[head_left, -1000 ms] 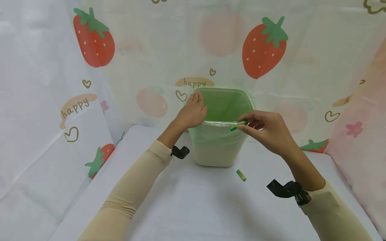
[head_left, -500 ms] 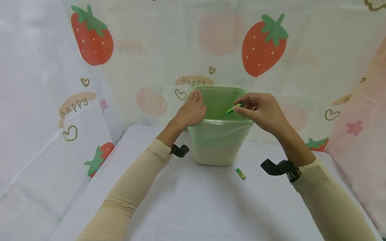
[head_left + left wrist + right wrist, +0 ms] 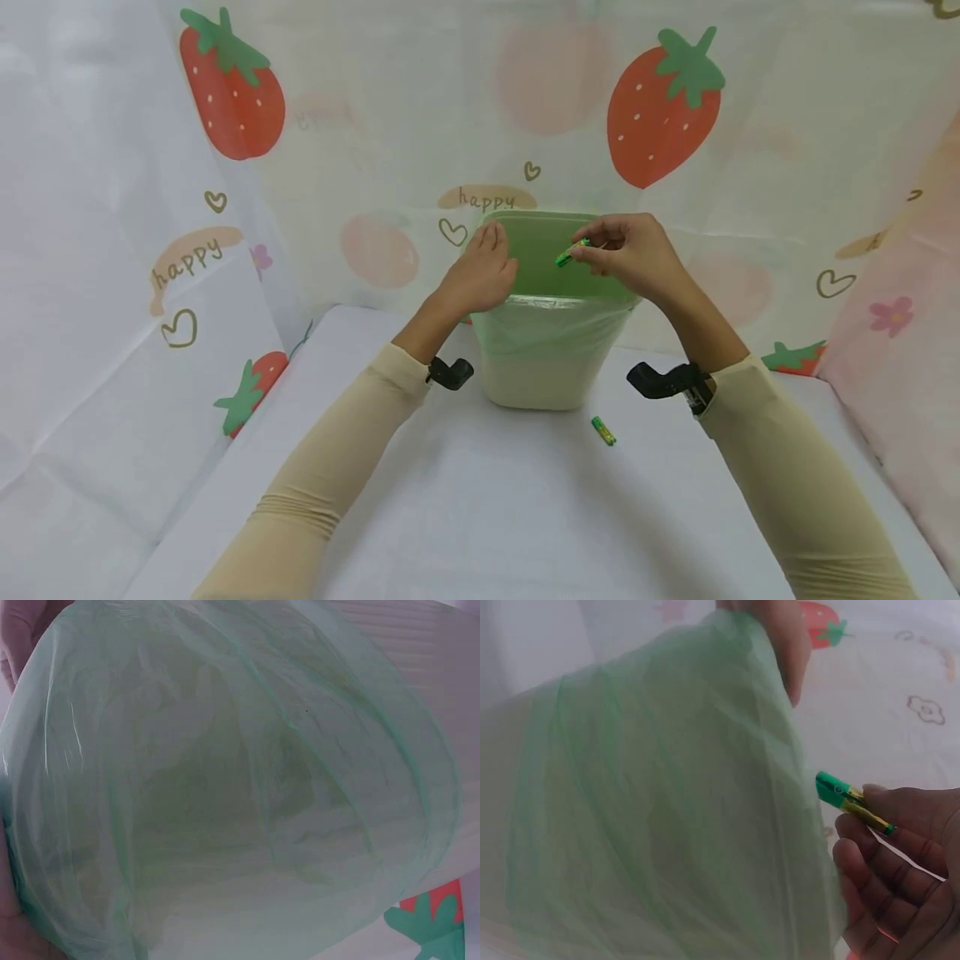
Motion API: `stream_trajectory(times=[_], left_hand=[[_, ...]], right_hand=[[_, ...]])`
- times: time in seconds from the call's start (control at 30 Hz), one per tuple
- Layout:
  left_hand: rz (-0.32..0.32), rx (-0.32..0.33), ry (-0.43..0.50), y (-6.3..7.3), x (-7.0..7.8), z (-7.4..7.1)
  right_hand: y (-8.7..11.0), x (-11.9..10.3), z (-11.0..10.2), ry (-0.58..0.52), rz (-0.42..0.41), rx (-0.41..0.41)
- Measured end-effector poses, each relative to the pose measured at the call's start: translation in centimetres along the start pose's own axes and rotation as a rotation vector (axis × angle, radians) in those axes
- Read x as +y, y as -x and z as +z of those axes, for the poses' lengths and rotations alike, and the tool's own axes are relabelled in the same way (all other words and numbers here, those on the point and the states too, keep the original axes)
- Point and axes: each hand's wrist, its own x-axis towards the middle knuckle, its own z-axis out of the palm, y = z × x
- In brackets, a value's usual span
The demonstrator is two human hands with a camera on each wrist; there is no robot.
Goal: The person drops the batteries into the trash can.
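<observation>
My right hand (image 3: 630, 250) pinches a small green-and-yellow battery (image 3: 573, 252) between thumb and fingertips, over the mouth of the trash bin. The right wrist view shows the battery (image 3: 855, 804) tilted, just outside the bag's edge in that view. At the bin's left side my left hand (image 3: 480, 271) grips the rim, its thumb side toward the opening. The bin (image 3: 536, 383) is pale and stands upright, with a thin green bag (image 3: 551, 329) folded over its rim. Another battery (image 3: 603, 431) lies on the table in front of the bin. The bin's bottom inside is hidden.
A white cloth covers the table (image 3: 465, 500). Behind it hangs a curtain (image 3: 390, 108) printed with strawberries and hearts, close to the back of the bin. Left and right, cloth walls border the table.
My right hand has carried the battery up and to the left, from the bin's front right rim to over its opening. My left hand stays on the rim.
</observation>
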Motion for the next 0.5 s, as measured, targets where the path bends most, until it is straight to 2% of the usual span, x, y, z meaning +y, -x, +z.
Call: stream_trajectory(times=[0.3, 0.5], left_hand=[[-0.006, 0.003, 0.004, 0.2, 0.2, -0.3], [0.002, -0.011, -0.009, 0.1, 0.2, -0.2]], right_hand=[[-1.5, 1.2, 0.4, -0.033, 0.07, -0.008], [-1.7, 2.0, 0.8, -0.051, 0.097, -0.025]])
